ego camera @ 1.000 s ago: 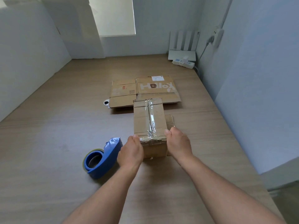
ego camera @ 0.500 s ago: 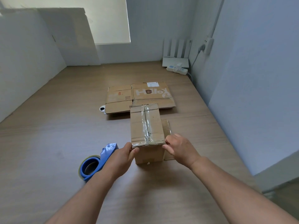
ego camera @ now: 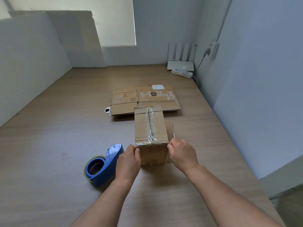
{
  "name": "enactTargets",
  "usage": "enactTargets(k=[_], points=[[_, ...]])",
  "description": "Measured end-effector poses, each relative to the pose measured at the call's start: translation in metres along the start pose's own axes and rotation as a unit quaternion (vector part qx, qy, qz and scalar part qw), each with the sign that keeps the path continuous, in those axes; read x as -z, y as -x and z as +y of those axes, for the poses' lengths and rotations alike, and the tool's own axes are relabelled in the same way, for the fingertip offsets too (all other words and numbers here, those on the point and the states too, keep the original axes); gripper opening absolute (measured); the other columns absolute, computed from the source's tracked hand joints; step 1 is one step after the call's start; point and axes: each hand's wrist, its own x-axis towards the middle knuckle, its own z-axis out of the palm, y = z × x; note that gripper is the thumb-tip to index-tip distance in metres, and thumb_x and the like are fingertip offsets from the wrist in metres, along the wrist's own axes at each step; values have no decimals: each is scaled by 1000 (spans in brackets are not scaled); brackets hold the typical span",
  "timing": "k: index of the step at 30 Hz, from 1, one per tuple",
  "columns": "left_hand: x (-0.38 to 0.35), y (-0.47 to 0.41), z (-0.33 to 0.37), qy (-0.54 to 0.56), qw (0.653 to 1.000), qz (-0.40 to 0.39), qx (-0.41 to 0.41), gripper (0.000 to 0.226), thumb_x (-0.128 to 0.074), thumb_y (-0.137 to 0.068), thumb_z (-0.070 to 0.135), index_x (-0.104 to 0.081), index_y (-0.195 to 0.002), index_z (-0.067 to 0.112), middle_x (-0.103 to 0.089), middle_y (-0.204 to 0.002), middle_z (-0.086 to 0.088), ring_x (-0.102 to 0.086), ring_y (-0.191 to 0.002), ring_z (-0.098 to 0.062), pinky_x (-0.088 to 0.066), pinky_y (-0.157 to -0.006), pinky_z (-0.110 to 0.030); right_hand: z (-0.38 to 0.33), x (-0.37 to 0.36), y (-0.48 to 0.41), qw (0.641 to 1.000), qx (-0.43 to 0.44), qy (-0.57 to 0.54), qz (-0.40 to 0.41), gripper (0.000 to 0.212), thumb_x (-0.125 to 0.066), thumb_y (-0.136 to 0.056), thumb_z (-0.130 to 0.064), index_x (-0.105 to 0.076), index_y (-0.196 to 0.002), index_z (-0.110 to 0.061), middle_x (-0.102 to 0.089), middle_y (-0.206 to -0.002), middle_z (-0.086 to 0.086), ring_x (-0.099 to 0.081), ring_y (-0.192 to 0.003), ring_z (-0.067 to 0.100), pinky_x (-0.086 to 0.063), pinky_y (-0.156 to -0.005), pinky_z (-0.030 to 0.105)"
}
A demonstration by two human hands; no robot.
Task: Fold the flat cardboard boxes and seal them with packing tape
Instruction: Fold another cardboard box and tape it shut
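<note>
Pale wood-grain tabletop (ego camera: pixel 49 145), walled by white panels, carries the work. Near its middle, close to the person, stands the small brown cardboard box (ego camera: pixel 150 126), folded up, with clear tape laid along the top seam. Its long axis runs straight away from the person, the far end pointing at the flattened brown cardboard boxes (ego camera: pixel 144 99) lying just beyond it.

A second ago both hands lay side by side over the near top edge, on the tape's end. They have since drawn apart to the two near upper corners. The left hand (ego camera: pixel 129 158) has its fingers curled and pinches the left corner; the right hand (ego camera: pixel 182 154) is likewise curled onto the right corner. That looks like smoothing the tape end outward, so this top seam seems about finished, and the box may next need turning or setting aside.

A cardboard strip (ego camera: pixel 169 130) shows against the box's right flank; flap or loose piece, I cannot tell. The blue plastic tape dispenser (ego camera: pixel 105 166) rests just left of the left hand, untouched.
</note>
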Motion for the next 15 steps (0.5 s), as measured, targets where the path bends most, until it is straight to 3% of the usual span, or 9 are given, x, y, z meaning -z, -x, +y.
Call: enactTargets(k=[4, 7, 10, 15], points=[[1, 2, -1, -1, 999, 36, 27, 27, -46, -99, 30, -61, -90, 8, -67, -83, -9, -62, -80, -27, -51, -71, -36, -13, -4, 7, 995, -86, -32, 25, 24, -46, -97, -30, -60, -95, -11, -65, -101, 7, -53, -104, 26, -39, -75, 32], [6, 3, -2, -56, 997, 44, 31, 27, -47, -99, 32, -61, -88, 11, -67, -82, -7, -62, -82, -28, -46, -66, -31, -11, 3, 6, 995, -62, -68, -31, 16, -48, -93, -20, -62, -92, -13, -67, -97, 9, -56, -95, 27, -36, -70, 30], [12, 3, 1, -92, 995, 26, 13, 17, -45, -97, 20, -56, -87, 12, -60, -81, -5, -55, -78, -26, -38, -64, -28, -4, 15, -1, 990, -27, -82, -107, 20, -46, -87, -8, -64, -92, -13, -67, -98, 10, -56, -92, 28, -37, -70, 28], [21, -5, -7, -40, 998, -55, -2, 15, -49, -96, 19, -52, -82, 16, -63, -78, -4, -58, -78, -24, -43, -69, -31, 8, 19, -4, 987, 24, -59, -147, 10, -51, -91, -13, -61, -90, -14, -66, -95, 10, -55, -87, 25, -37, -70, 30]])
